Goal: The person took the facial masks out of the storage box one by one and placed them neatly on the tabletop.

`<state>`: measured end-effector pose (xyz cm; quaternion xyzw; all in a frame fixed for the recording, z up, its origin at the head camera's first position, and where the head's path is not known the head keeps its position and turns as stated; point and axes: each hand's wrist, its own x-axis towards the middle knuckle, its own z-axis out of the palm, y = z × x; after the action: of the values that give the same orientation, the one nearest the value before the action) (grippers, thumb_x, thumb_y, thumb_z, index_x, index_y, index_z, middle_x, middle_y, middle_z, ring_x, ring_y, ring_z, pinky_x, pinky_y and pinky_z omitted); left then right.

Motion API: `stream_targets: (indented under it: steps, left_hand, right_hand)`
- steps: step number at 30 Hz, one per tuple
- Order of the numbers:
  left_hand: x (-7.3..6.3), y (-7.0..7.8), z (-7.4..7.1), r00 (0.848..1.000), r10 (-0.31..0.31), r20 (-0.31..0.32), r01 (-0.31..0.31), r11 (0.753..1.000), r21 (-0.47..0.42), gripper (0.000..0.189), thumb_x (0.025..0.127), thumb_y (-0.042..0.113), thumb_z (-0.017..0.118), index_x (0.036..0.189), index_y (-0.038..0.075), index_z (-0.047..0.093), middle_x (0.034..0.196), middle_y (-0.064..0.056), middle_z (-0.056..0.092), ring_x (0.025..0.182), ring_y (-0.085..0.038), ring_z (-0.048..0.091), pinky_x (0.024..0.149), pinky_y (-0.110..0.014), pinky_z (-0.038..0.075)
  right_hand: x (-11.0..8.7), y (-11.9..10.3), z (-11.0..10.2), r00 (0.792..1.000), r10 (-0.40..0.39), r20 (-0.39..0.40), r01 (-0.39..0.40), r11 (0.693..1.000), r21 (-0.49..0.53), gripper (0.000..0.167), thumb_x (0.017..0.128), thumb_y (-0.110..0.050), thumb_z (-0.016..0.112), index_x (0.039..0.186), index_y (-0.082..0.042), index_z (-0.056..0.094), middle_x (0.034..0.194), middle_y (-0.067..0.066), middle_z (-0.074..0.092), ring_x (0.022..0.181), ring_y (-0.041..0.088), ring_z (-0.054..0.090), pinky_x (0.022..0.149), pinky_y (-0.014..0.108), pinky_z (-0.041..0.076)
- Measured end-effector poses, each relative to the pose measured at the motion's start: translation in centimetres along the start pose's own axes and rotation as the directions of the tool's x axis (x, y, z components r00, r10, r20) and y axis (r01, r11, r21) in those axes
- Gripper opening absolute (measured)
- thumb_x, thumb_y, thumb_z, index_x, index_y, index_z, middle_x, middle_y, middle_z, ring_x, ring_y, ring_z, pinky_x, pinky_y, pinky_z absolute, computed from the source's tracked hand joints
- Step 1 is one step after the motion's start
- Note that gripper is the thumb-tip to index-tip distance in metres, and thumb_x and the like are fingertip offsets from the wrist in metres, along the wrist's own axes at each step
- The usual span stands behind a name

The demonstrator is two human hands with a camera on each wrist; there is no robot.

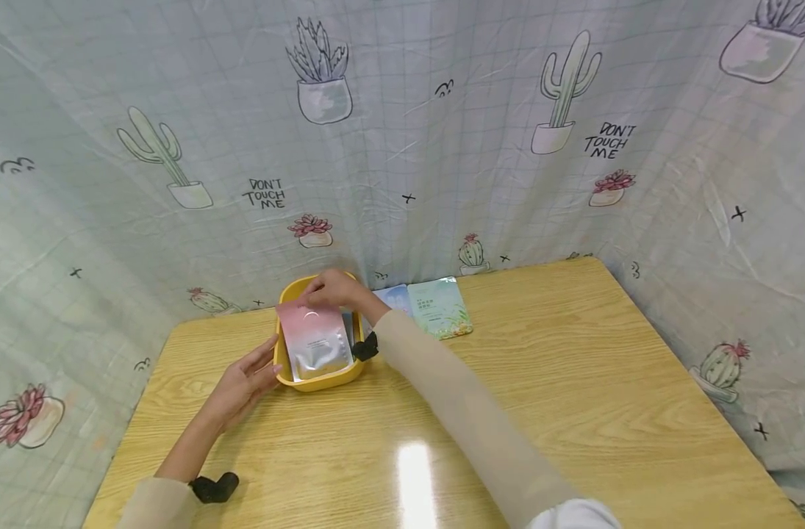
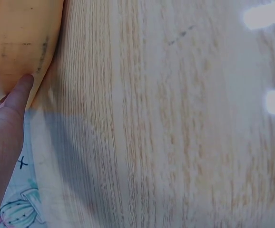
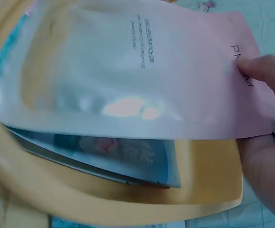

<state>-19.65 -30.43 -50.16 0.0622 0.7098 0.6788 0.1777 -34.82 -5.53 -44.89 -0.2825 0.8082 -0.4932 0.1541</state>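
Observation:
A yellow plastic basket (image 1: 329, 380) stands near the back edge of the table. My right hand (image 1: 336, 289) is over its far side and pinches the top edge of a pink-and-silver face mask packet (image 1: 315, 334). In the right wrist view the thumb (image 3: 266, 71) lies on the packet's printed pink end. Below it, blue packets (image 3: 123, 154) rest inside the basket. My left hand (image 1: 243, 383) touches the basket's left side with extended fingers. In the left wrist view a fingertip (image 2: 25, 85) meets the basket's outer wall (image 2: 21, 42).
Right of the basket, a blue packet (image 1: 395, 297) and a green floral packet (image 1: 439, 307) lie flat on the wooden table (image 1: 574, 382). A cactus-print curtain (image 1: 402, 147) hangs behind the table and along both sides.

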Motion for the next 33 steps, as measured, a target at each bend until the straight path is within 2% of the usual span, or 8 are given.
stream_targets:
  steps: [3,7,14,18,24,26,29,33]
  left_hand:
    - [0.0,0.1,0.0,1.0,0.001,0.018,-0.001,1.0,-0.017,0.074,0.106,0.008,0.054,0.165,0.01,0.009,0.168,-0.024,0.003,0.122,0.005,0.054,0.1,-0.022,0.051]
    - [0.1,0.2,0.0,0.999,0.003,0.036,-0.002,0.999,-0.038,0.074,0.107,0.007,0.053,0.165,0.011,0.008,0.168,-0.024,0.001,0.124,0.004,0.054,0.101,-0.024,0.051]
    - [0.3,0.2,-0.1,0.999,0.009,0.048,-0.007,0.999,-0.038,0.074,0.107,0.008,0.053,0.165,0.012,0.008,0.168,-0.024,0.001,0.123,0.004,0.055,0.101,-0.023,0.051]
    - [0.5,0.3,-0.2,0.999,0.004,0.042,-0.003,0.999,-0.035,0.074,0.107,0.01,0.054,0.165,0.012,0.008,0.168,-0.024,0.002,0.123,0.003,0.055,0.101,-0.024,0.051]
    - [0.4,0.4,-0.3,1.0,-0.017,0.021,0.017,1.0,0.0,0.075,0.106,0.012,0.056,0.165,0.012,0.008,0.168,-0.023,0.002,0.12,0.008,0.054,0.1,-0.022,0.05]
    - [0.3,0.4,-0.3,1.0,-0.023,0.015,0.023,1.0,0.012,0.076,0.106,0.013,0.056,0.165,0.013,0.009,0.168,-0.023,0.003,0.119,0.008,0.053,0.1,-0.022,0.051]
    - [0.4,0.4,-0.3,1.0,-0.028,0.013,0.028,0.999,0.027,0.076,0.106,0.015,0.057,0.165,0.013,0.01,0.169,-0.023,0.004,0.12,0.008,0.052,0.1,-0.022,0.05]
    - [0.5,0.5,-0.4,0.999,-0.032,0.011,0.031,0.999,0.038,0.077,0.106,0.015,0.058,0.165,0.014,0.009,0.169,-0.022,0.005,0.121,0.008,0.051,0.101,-0.022,0.05]
  right_hand:
    - [-0.6,0.1,0.1,1.0,-0.004,-0.022,0.007,0.994,0.108,0.016,0.095,-0.021,0.075,0.104,-0.011,0.082,0.093,-0.004,0.077,0.079,0.007,0.066,0.066,0.021,0.054]
    - [-1.5,0.1,0.3,1.0,0.03,0.002,-0.029,0.963,0.268,0.02,0.097,-0.019,0.072,0.112,-0.008,0.079,0.099,-0.001,0.076,0.082,0.01,0.066,0.07,0.023,0.056]
    - [-2.5,0.1,0.0,0.988,0.136,0.069,-0.152,0.843,0.516,0.031,0.096,-0.001,0.067,0.126,0.006,0.068,0.106,0.012,0.071,0.085,0.016,0.066,0.074,0.028,0.058]
    - [-3.2,0.4,-0.4,0.977,0.176,0.119,-0.213,0.813,0.542,0.027,0.098,-0.006,0.068,0.124,0.0,0.073,0.11,0.005,0.073,0.09,0.013,0.066,0.074,0.031,0.058]
    - [-3.9,0.6,-0.4,0.959,0.234,0.159,-0.282,0.757,0.589,0.01,0.099,-0.006,0.067,0.096,-0.001,0.074,0.088,0.005,0.068,0.078,0.016,0.065,0.068,0.031,0.06]
    - [-4.1,0.6,-0.3,0.961,0.232,0.152,-0.277,0.775,0.568,0.012,0.098,-0.003,0.067,0.087,0.001,0.071,0.08,0.006,0.066,0.07,0.015,0.064,0.065,0.027,0.059]
    - [-4.4,0.7,-0.2,0.969,0.206,0.137,-0.247,0.841,0.482,0.018,0.097,-0.004,0.069,0.08,0.001,0.069,0.071,0.005,0.063,0.058,0.011,0.056,0.059,0.022,0.052]
    - [-4.8,0.8,-0.2,0.978,0.176,0.117,-0.208,0.895,0.395,0.023,0.096,-0.01,0.072,0.075,-0.001,0.069,0.066,0.004,0.06,0.054,0.011,0.049,0.058,0.026,0.045]
